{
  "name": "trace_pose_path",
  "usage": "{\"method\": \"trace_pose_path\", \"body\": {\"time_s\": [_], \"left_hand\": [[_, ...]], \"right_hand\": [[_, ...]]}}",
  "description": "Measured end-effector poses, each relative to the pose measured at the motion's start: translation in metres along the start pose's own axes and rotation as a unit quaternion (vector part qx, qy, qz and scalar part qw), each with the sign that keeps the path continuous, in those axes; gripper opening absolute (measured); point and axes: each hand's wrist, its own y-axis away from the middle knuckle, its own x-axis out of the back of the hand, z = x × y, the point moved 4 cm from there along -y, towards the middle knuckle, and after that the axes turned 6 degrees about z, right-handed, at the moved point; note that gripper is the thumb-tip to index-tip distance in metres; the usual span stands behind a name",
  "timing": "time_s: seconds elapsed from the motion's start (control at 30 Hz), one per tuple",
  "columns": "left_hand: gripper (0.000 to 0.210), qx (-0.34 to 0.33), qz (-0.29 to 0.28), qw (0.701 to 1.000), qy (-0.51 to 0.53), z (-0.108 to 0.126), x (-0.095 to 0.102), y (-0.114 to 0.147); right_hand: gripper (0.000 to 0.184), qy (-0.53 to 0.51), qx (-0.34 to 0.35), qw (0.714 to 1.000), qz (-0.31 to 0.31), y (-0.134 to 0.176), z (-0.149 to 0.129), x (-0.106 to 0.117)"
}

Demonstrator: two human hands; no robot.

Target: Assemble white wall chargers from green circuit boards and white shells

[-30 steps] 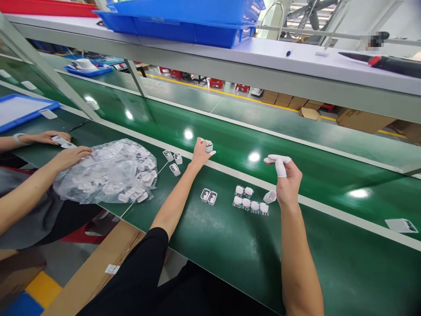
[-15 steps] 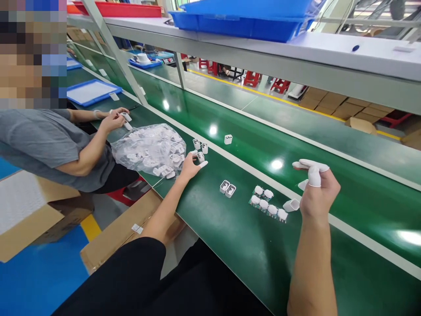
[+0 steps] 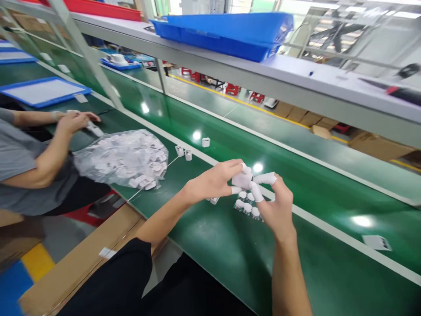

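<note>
My left hand [image 3: 217, 180] pinches a small white plastic housing [image 3: 241, 180] between thumb and fingers, which wear white finger cots. At the housing's right edge, the capped thumb and forefinger of my right hand [image 3: 276, 202] close in and touch it; any smaller part between them is hidden. Just below the hands lie several small green circuit boards with round white tops [image 3: 246, 207], partly covered by my right hand. Another white housing [image 3: 215, 200] shows partly under my left hand. Two housings [image 3: 183, 152] stand farther left, and a single one [image 3: 205, 142] sits beyond the pale strip.
A clear plastic bag of white parts [image 3: 128, 158] lies on the green bench at left, beside a co-worker's hands [image 3: 74, 120]. Blue trays [image 3: 223, 35] rest on the overhead shelf [image 3: 296, 70]. A flat white piece [image 3: 376, 242] lies at right. A cardboard box [image 3: 95, 250] stands below the bench edge.
My left hand has taken a housing from the group near the bag and carried it right. My right hand has moved left to meet it. The view has shifted right.
</note>
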Motion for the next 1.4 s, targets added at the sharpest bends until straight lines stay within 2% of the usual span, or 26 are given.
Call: {"method": "trace_pose_path", "body": {"time_s": [0.07, 0.13, 0.27, 0.47, 0.6, 0.77, 0.9, 1.0, 1.1, 1.2, 1.3, 1.4], "left_hand": [[0.015, -0.053, -0.007, 0.999, 0.005, 0.020, -0.004, -0.021], [0.014, -0.074, 0.018, 0.997, 0.025, 0.029, -0.007, -0.032], [0.027, -0.102, 0.069, 0.991, 0.056, 0.029, -0.017, -0.037], [0.028, -0.108, 0.034, 0.993, -0.011, 0.021, -0.026, -0.035], [0.032, -0.132, 0.027, 0.989, -0.065, 0.022, -0.030, -0.036], [0.032, -0.128, 0.011, 0.989, -0.068, 0.017, -0.035, -0.039], [0.028, -0.125, -0.004, 0.991, -0.054, 0.014, -0.035, -0.039], [0.016, -0.150, 0.003, 0.986, -0.067, 0.015, -0.036, -0.038], [0.012, -0.196, 0.064, 0.974, -0.093, 0.018, -0.038, -0.038], [0.016, -0.229, 0.126, 0.961, -0.094, 0.018, -0.038, -0.038], [0.033, -0.186, 0.135, 0.973, 0.005, 0.010, -0.034, -0.041], [0.048, -0.059, 0.172, 0.976, 0.119, -0.009, -0.021, -0.046]], "right_hand": [[0.011, -0.003, -0.007, 0.999, 0.037, 0.000, -0.005, 0.012], [0.010, -0.017, -0.031, 0.998, 0.058, -0.001, -0.007, 0.026], [0.008, -0.013, -0.084, 0.996, -0.005, -0.003, -0.008, 0.046], [0.010, 0.056, -0.078, 0.992, -0.079, -0.004, -0.006, 0.053], [0.010, 0.089, -0.097, 0.983, -0.125, -0.001, 0.002, 0.054], [0.011, 0.062, -0.121, 0.979, -0.150, -0.001, 0.008, 0.056], [0.013, 0.049, -0.111, 0.984, -0.129, -0.003, 0.008, 0.065], [0.012, 0.021, -0.138, 0.985, -0.100, -0.002, 0.008, 0.069], [0.014, -0.041, -0.196, 0.979, -0.037, 0.001, 0.010, 0.068], [0.024, -0.089, -0.227, 0.969, -0.030, 0.003, 0.012, 0.061], [0.047, -0.073, -0.196, 0.978, -0.021, 0.001, 0.013, 0.061], [0.038, -0.039, -0.182, 0.981, 0.054, -0.003, 0.025, 0.069]]}}
